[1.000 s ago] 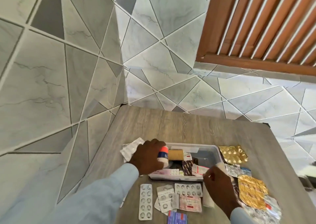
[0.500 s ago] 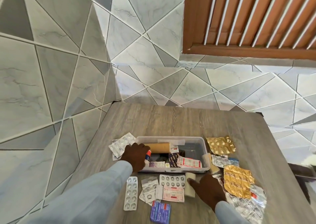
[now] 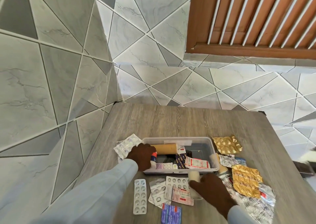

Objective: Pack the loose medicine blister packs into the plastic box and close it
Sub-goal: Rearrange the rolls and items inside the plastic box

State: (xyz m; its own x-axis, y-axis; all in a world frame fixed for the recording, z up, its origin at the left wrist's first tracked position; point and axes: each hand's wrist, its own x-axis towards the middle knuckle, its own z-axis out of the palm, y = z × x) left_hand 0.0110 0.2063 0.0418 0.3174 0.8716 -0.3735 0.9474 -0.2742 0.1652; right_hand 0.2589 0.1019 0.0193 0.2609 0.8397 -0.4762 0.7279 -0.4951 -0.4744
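A clear plastic box stands open on the wooden table, with no lid in sight. Inside lie a tan roll and several packs. My left hand is at the box's left end, shut on a small white bottle with a blue and red label. My right hand rests on the table in front of the box, fingers closed over a whitish roll. Loose blister packs surround the box: a silver strip, a white pack, a blue pack and gold packs.
More packs lie left of the box and at its right rear, where a crumpled gold one sits. Silver foil strips pile up near the right front. The table stands in a tiled corner under a brown louvred window.
My right hand has drawn back from the box's front right rim to the table in front of it. My left hand stays at the box's left end with the bottle. The view shifted.
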